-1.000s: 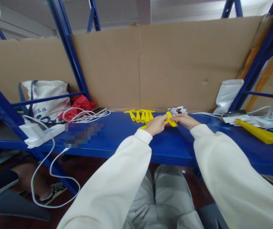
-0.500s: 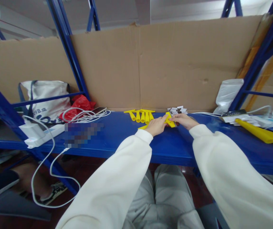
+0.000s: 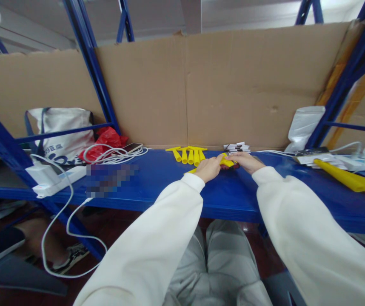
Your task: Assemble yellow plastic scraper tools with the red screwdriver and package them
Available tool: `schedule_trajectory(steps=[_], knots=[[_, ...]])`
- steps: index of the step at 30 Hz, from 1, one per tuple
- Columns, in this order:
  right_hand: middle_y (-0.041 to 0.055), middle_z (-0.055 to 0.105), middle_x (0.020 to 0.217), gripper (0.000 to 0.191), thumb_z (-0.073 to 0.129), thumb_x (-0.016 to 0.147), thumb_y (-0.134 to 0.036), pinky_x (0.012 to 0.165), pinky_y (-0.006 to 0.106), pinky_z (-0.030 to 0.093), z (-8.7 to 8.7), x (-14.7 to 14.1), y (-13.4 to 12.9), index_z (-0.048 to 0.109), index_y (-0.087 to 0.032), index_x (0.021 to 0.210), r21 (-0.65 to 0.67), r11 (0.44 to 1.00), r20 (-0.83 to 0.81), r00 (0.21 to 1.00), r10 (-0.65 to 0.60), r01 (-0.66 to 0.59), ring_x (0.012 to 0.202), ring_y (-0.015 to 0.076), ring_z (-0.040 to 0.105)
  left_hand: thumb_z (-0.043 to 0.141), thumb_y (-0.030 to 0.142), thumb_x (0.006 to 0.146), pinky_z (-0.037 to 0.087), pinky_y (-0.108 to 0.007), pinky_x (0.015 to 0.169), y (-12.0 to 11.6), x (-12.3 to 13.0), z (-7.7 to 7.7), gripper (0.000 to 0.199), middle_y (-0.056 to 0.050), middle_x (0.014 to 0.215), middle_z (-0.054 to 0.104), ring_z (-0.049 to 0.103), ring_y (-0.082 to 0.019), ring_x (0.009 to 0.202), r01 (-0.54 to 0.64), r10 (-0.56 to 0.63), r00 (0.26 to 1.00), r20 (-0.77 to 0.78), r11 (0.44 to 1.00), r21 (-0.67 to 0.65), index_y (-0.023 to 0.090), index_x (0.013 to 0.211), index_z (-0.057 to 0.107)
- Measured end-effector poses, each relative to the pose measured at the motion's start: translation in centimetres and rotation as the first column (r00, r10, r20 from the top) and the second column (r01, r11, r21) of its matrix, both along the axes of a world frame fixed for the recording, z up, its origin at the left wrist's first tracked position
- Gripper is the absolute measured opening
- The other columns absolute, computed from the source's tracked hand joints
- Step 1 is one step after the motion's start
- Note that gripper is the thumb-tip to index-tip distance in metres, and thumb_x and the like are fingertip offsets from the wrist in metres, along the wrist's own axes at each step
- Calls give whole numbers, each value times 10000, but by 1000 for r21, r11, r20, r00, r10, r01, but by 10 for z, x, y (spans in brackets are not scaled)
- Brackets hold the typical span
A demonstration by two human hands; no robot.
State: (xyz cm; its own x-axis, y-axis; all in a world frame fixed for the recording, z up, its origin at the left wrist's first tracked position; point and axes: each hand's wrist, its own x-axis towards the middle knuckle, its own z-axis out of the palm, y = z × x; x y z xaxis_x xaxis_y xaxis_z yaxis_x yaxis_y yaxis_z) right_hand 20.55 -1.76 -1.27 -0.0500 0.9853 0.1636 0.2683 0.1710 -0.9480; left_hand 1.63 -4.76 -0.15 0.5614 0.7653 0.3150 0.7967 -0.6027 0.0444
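Both of my hands meet over the blue table (image 3: 157, 182). My left hand (image 3: 208, 169) is closed on a yellow tool (image 3: 227, 161), whose handle end pokes out below the hand on the left. My right hand (image 3: 246, 161) has its fingers closed at the tool's right end, where something dark shows beneath them, too small to make out. Several yellow T-shaped tools (image 3: 190, 155) lie side by side behind my left hand. A small pile of white and dark packets (image 3: 237, 147) sits just behind my right hand.
A cardboard panel (image 3: 233, 89) stands along the table's back. Left are a cloth bag (image 3: 64, 131), a red plastic bag (image 3: 107, 140), coiled white cable (image 3: 115, 154) and a power strip (image 3: 61, 180). Right lie a long yellow item (image 3: 348, 176) and a white pouch (image 3: 305, 127). A person's leg shows lower left.
The yellow tool's wide end has turned from upright and slanting to nearly flat between my hands. My right fingers have shifted slightly over it.
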Motion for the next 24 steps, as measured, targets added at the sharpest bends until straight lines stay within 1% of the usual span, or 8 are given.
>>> schedule_trajectory(steps=[4, 7, 9, 12, 14, 16, 19, 24], knots=[[80, 763, 846, 286, 830, 635, -443, 804, 356, 547, -2, 8, 8, 735, -186, 720, 107, 992, -34, 998, -58, 62, 825, 227, 690, 400, 177, 1001, 511, -397, 1019, 4, -2, -1, 561, -150, 1368, 670, 672, -278, 1215, -22, 22, 999, 25, 1000, -7, 206, 1562, 399], [100, 774, 963, 189, 727, 758, -358, 928, 407, 532, -2, 23, 14, 773, -181, 810, 219, 948, 97, 962, -257, 231, 970, 261, 700, 407, 186, 998, 502, -412, 1032, 7, -4, -2, 562, -151, 1376, 666, 662, -287, 1227, -29, 30, 998, 53, 999, -16, 214, 1559, 411], [115, 769, 1035, 187, 668, 791, -252, 990, 437, 511, -3, 36, 15, 801, -179, 900, 282, 893, 295, 854, -429, 351, 1052, 285, 688, 418, 194, 994, 496, -423, 1040, 8, -4, -3, 559, -152, 1378, 667, 658, -295, 1232, -29, 31, 998, 57, 999, -36, 214, 1552, 424], [128, 718, 1243, 349, 668, 764, -164, 1039, 505, 481, -8, 57, 15, 811, -241, 1073, 353, 804, 565, 576, -591, 479, 1216, 342, 618, 441, 210, 989, 493, -428, 1048, 9, -5, -5, 549, -155, 1361, 677, 658, -302, 1235, -26, 29, 999, 45, 997, -73, 213, 1538, 453], [161, 691, 1276, 367, 670, 774, -179, 1028, 564, 472, -13, 69, 15, 809, -255, 1105, 349, 766, 650, 449, -613, 540, 1262, 382, 573, 456, 221, 984, 495, -417, 1049, 10, -5, -7, 542, -149, 1335, 693, 663, -299, 1233, -24, 27, 999, 34, 996, -90, 225, 1526, 474], [196, 681, 1254, 321, 660, 802, -226, 1008, 631, 452, -17, 78, 15, 813, -246, 1083, 337, 759, 698, 393, -599, 557, 1269, 413, 545, 460, 226, 981, 500, -407, 1046, 11, -5, -8, 535, -140, 1313, 705, 669, -293, 1228, -24, 26, 999, 24, 995, -99, 240, 1515, 493], [209, 669, 1240, 288, 632, 837, -269, 993, 696, 422, -22, 85, 15, 812, -237, 1060, 277, 767, 751, 368, -549, 579, 1278, 432, 520, 454, 225, 977, 505, -409, 1039, 13, -5, -8, 534, -137, 1313, 707, 672, -295, 1223, -19, 21, 1000, 13, 995, -101, 245, 1508, 504], [187, 649, 1279, 360, 561, 850, -209, 989, 703, 416, -21, 80, 10, 806, -277, 1105, 232, 791, 805, 344, -482, 566, 1293, 426, 499, 460, 229, 973, 510, -409, 1035, 12, -4, -8, 522, -123, 1319, 708, 670, -291, 1225, -15, 15, 1000, 7, 995, -99, 254, 1491, 525]])
